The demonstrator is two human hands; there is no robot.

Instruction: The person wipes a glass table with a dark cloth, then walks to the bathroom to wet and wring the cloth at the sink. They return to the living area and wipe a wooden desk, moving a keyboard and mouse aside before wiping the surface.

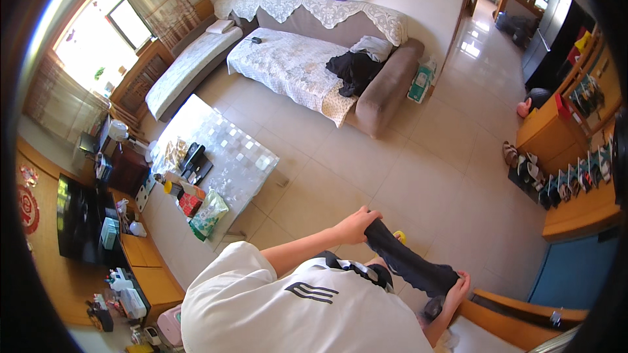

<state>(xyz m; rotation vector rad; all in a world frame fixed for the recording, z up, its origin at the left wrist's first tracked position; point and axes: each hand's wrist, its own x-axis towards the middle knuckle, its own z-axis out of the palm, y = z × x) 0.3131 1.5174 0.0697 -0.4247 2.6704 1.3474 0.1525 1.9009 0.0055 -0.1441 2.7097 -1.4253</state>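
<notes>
A dark cloth garment is stretched between my two hands, in front of my white shirt. My left hand grips its upper left end with the fingers closed. Its lower right end is in my right hand. The garment hangs slightly bunched and creased, and its exact kind cannot be told. Near my right wrist is another small dark thing, partly hidden. Farther off, a black garment and a grey one lie crumpled on the sofa beside its armrest.
A glass-topped table with bags and boxes stands at the left. Shoes and a shoe rack line the right side. A wooden cabinet edge is close to my right hand. A green-and-white package stands by the sofa.
</notes>
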